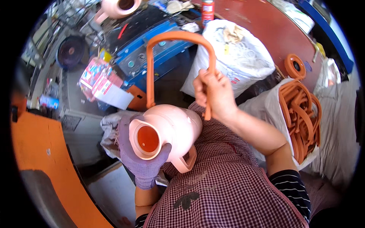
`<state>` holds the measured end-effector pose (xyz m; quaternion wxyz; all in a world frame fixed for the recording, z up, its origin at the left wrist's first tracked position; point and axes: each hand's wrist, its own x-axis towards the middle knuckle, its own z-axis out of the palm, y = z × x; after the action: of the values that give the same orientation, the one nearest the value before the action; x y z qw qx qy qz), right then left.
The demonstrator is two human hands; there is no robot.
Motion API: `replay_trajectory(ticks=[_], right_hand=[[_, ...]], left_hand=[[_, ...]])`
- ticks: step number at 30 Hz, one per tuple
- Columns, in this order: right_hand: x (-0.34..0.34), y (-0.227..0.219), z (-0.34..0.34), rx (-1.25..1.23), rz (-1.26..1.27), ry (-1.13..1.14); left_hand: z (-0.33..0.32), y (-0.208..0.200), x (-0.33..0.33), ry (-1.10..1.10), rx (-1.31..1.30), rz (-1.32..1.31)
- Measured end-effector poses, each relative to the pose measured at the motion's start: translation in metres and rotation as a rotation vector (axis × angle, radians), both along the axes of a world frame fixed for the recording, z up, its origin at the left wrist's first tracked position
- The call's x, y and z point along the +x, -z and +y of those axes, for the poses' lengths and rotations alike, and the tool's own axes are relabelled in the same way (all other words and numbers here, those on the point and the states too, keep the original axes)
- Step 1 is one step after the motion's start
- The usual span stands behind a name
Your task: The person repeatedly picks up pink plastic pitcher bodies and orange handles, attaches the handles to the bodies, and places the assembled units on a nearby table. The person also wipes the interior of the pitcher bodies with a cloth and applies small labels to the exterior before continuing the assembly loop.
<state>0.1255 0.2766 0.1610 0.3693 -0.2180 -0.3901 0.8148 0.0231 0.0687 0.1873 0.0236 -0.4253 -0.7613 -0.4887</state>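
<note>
My left hand (146, 161), in a purple glove, grips the open mouth end of a pale pink plastic jug (171, 129) lying on its side over my lap, its side handle pointing down. My bare right hand (215, 93) is closed on one leg of an orange arched carrying handle (173, 38). The arch rises above the jug; its left leg reaches down to the jug's body, its right leg ends by my right wrist.
A white sack (311, 125) on my right holds several orange handles. A second white sack (243, 57) stands ahead. A blue machine (152, 53) lies beyond, with another pink jug (118, 7) on it. Orange board (42, 148) at left.
</note>
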Motion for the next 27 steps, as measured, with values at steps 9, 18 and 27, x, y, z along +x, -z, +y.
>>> replay_trajectory(ticks=[9, 18, 27], right_hand=[[-0.05, 0.041, -0.021, -0.362, -0.187, -0.39], [-0.042, 0.035, 0.002, -0.278, 0.049, -0.449], [-0.049, 0.035, -0.015, -0.076, -0.197, -0.511]], left_hand=[[-0.014, -0.006, 0.008, 0.097, -0.094, -0.059], [-0.004, 0.018, 0.006, 0.014, 0.002, -0.097], [0.003, 0.008, 0.014, 0.084, -0.006, -0.122]])
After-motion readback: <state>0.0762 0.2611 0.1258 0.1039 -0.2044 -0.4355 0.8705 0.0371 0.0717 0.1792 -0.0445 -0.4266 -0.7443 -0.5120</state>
